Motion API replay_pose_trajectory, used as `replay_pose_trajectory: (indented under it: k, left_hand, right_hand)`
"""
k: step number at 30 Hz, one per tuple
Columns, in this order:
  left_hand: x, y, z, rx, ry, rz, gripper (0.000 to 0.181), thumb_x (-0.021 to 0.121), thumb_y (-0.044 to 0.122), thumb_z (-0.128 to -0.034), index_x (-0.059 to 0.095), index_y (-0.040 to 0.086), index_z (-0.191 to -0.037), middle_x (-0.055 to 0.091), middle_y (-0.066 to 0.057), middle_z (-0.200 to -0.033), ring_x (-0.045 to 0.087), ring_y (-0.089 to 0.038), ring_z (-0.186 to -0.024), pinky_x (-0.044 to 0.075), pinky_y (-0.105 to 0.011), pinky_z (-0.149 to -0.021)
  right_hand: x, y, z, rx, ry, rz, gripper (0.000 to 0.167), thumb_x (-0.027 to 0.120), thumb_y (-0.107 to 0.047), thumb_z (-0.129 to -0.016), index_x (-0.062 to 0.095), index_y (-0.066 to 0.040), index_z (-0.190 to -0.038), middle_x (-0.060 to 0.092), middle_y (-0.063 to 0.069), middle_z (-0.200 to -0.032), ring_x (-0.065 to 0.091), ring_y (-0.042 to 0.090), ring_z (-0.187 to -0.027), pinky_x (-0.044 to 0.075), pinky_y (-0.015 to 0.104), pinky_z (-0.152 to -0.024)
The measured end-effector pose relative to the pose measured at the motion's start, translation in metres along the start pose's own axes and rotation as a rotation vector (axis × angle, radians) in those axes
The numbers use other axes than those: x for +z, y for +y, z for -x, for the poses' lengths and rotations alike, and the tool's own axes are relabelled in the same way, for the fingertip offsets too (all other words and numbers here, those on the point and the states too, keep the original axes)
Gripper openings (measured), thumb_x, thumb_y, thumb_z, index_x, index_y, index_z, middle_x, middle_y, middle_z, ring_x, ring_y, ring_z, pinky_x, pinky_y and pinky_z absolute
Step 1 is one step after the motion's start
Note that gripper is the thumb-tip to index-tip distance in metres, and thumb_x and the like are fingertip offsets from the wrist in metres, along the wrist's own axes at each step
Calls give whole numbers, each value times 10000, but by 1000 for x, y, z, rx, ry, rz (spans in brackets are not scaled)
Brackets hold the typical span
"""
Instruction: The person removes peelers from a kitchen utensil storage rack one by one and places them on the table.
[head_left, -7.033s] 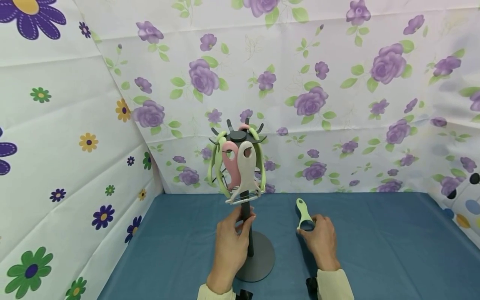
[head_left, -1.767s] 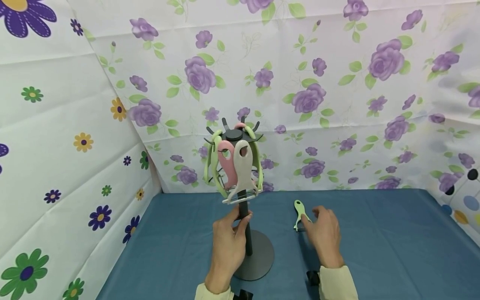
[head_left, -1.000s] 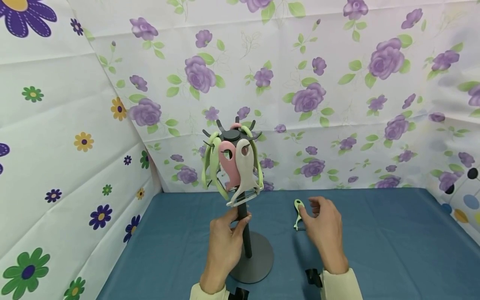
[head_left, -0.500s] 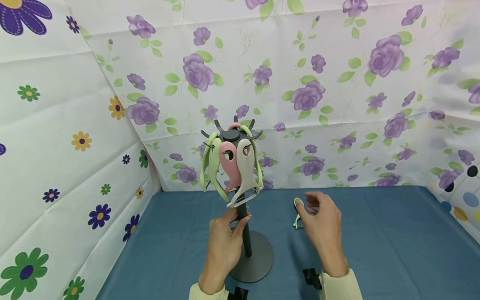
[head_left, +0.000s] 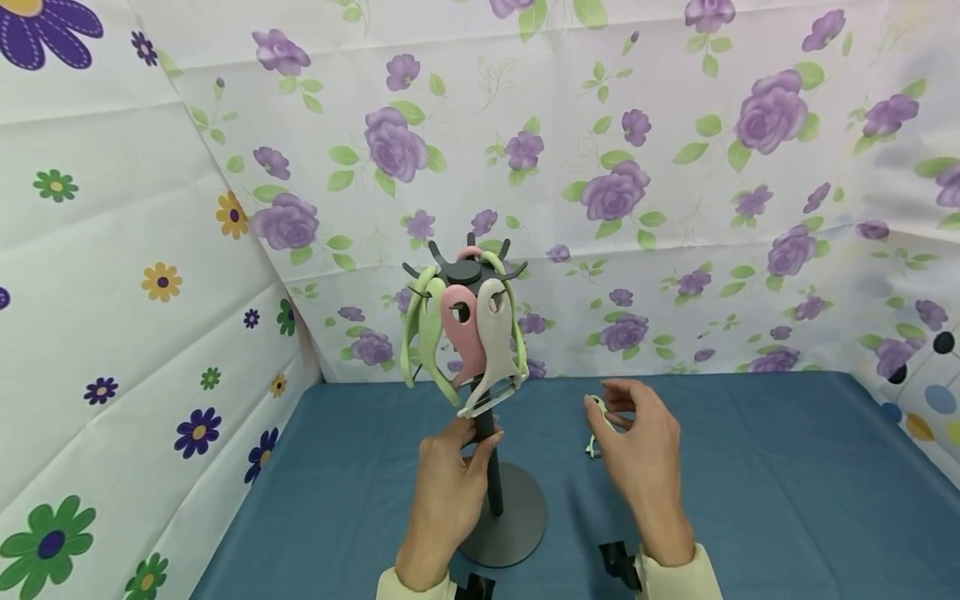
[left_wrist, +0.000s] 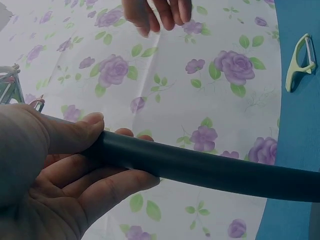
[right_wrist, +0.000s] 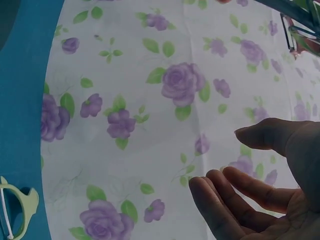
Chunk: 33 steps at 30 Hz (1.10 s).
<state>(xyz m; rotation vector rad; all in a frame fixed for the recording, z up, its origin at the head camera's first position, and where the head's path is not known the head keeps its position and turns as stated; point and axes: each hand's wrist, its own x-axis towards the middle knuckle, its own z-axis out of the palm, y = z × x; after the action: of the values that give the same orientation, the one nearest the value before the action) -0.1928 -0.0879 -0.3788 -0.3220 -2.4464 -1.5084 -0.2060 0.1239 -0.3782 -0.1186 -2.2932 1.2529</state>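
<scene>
Head view: my left hand (head_left: 448, 483) pinches the stand (head_left: 510, 533) hung with peelers (head_left: 463, 337); I judge one green peeler (right_wrist: 30, 202) remains, right hand (head_left: 641, 458) spread.

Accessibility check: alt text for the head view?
A left hand grips the pole of a dark-grey, round-based stand hung with green, pink and off-white peelers. The right hand hovers, partly hiding a pale-green Y-shaped peeler on a blue table; purple-flowered white cloth hangs behind.
</scene>
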Motion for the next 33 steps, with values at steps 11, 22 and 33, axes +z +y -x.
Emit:
replay_pose_trajectory:
  k: [11,22,33]
  left_hand:
    - [1,0,-1,10,-7,13,207,662,91,-1001,687,67,-1205,770,-112,-1109,759,-207,-1032,640,-262,-795]
    - [1,1,-1,1,-7,12,188,661,79,-998,682,29,-1179,770,-163,-1075,769,-260,-985,640,-247,-770]
    - [1,5,-1,-48,-20,-11,196,649,80,-1005,667,12,-1188,771,-152,-1090,764,-248,-1018,637,-281,-818]
  right_hand:
    - [-2,-12,4,-71,49,-41,281,762,-193,-941,694,-96,-1195,691,88,-1046,704,260,-956,642,439,-835]
    - [-2,-24,9,-178,76,-90,314,781,-183,-924,692,-116,-1218,670,47,-1067,660,164,-969,633,319,-817]
    - [-1,-34,14,-240,47,-125,414,819,-190,-889,662,-130,-1268,650,50,-1123,636,140,-1009,634,322,-824]
